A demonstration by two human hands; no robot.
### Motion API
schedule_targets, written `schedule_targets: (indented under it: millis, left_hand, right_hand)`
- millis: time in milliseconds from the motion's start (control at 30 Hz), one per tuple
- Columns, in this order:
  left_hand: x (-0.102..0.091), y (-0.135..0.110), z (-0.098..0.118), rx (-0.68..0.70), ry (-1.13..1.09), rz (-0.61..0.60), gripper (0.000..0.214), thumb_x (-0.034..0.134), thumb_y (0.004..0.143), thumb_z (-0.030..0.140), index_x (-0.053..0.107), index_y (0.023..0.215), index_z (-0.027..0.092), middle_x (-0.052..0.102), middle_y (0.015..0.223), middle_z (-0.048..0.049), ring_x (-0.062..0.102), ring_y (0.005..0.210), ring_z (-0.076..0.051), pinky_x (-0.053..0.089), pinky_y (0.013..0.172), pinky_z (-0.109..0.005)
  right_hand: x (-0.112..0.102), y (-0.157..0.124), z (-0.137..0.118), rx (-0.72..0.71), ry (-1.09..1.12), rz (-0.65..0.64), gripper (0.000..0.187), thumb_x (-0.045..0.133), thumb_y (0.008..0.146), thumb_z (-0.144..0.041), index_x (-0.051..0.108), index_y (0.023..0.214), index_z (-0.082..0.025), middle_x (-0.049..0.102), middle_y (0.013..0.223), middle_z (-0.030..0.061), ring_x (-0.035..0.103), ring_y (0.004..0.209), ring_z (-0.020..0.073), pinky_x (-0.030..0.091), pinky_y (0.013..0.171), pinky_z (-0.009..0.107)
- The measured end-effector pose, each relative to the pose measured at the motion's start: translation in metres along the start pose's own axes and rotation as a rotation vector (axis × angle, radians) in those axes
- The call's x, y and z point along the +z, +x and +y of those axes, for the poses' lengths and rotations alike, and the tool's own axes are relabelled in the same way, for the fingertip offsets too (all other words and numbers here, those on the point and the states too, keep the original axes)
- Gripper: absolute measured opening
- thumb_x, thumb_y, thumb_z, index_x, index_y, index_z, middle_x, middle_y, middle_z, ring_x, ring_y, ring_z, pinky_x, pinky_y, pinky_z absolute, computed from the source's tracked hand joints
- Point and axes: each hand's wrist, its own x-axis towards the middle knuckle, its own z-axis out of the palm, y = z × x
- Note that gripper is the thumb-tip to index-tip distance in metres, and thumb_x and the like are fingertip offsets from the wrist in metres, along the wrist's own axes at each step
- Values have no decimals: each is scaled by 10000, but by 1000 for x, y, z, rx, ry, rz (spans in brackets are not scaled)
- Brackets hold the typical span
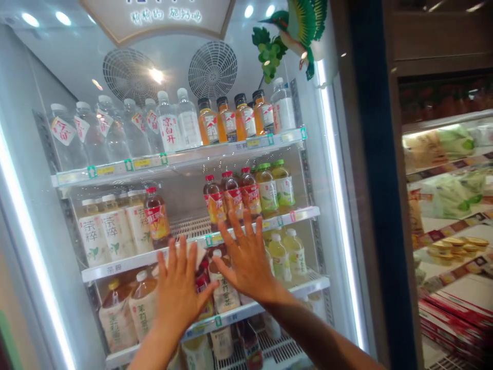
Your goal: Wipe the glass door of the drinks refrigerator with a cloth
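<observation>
Both hands up flat in front of a lit drinks fridge (339, 216), palms facing away, fingers spread and released, grasping nothing. Left hand (179, 293) at about 6 o'clock in frame, fingers pointing up toward 12, fingertips reaching the edge of the second shelf (127, 262). Right hand (248, 259) just beside it toward 3 o'clock, thumb angled toward the left hand, fingertips near the red-cap tea bottles (231, 198). Cannot tell whether the palms press on a glass door or hang in open air. Behind the hands, between them, a white-label bottle (225, 295) on the third shelf, partly hidden. At 9 o'clock of the left hand, amber tea bottles (131, 308) with cream labels. Top shelf at 12 o'clock: clear water bottles (169, 128), then orange juice bottles (227, 121). Green-cap bottles (275, 187) at 1 o'clock of the right hand, pale yellow bottles (287, 254) at 3 o'clock. Green bird decoration (298, 28) at top. Blurry snack shelves (447, 180) far at 3 o'clock.
</observation>
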Motion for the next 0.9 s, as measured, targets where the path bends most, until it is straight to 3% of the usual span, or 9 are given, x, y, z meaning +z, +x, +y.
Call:
schedule_targets:
  millis: [67,233,300,400,467,633,800,900]
  left_hand:
    - [7,7,26,59,2,-18,926,413,957,666,85,1644,136,42,1730,-141,3,1606,-334,24,1302,-558]
    - [20,81,63,-43,-21,70,981,449,941,678,-3,1643,163,45,1724,-154,-26,1602,-348,41,1280,-631]
    - [26,86,85,14,-2,40,1002,445,932,701,16,1642,138,75,1720,-166,-11,1602,-347,31,1286,-613]
    - [35,74,119,190,18,-47,1018,435,913,742,75,1642,129,187,1706,-146,30,1606,-314,19,1305,-551]
    - [38,81,130,231,19,-49,994,452,920,721,95,1642,138,215,1702,-133,36,1607,-302,22,1310,-529]
    - [41,133,142,72,8,57,988,466,935,683,43,1642,136,83,1723,-151,-12,1602,-332,22,1300,-571]
    - [45,95,168,209,64,-16,1031,440,898,758,131,1636,107,113,1718,-139,17,1605,-332,13,1310,-535]
    - [44,101,167,167,57,-24,994,450,918,719,115,1640,124,110,1720,-132,14,1606,-324,44,1309,-532]
  right_hand:
    - [-14,-2,34,37,-35,0,907,554,995,-454,-24,1659,-236,-34,1734,81,-27,1595,383,129,1256,713]
    - [-38,1,111,72,-115,37,881,513,1017,-455,-67,1652,-265,-65,1732,58,-60,1588,385,137,1236,743]
    - [-42,-3,131,81,-106,46,858,486,1028,-457,-68,1651,-257,-54,1731,63,-42,1591,374,138,1237,738]
    - [-45,-15,154,90,-94,50,844,472,1034,-446,-73,1650,-258,-37,1731,67,-21,1594,360,155,1242,723]
    - [-43,-24,165,76,-90,47,841,471,1033,-443,-71,1650,-260,-29,1733,63,-10,1596,353,163,1249,707]
    - [-35,-34,177,53,-61,57,812,452,1031,-463,-1,1660,-220,10,1735,88,12,1597,368,145,1257,701]
    - [-34,-34,176,50,-43,86,818,465,1024,-445,8,1661,-212,25,1736,87,21,1596,366,140,1265,689]
    - [-34,-34,177,45,-32,92,819,473,1020,-444,19,1662,-216,25,1736,82,28,1597,365,142,1265,690]
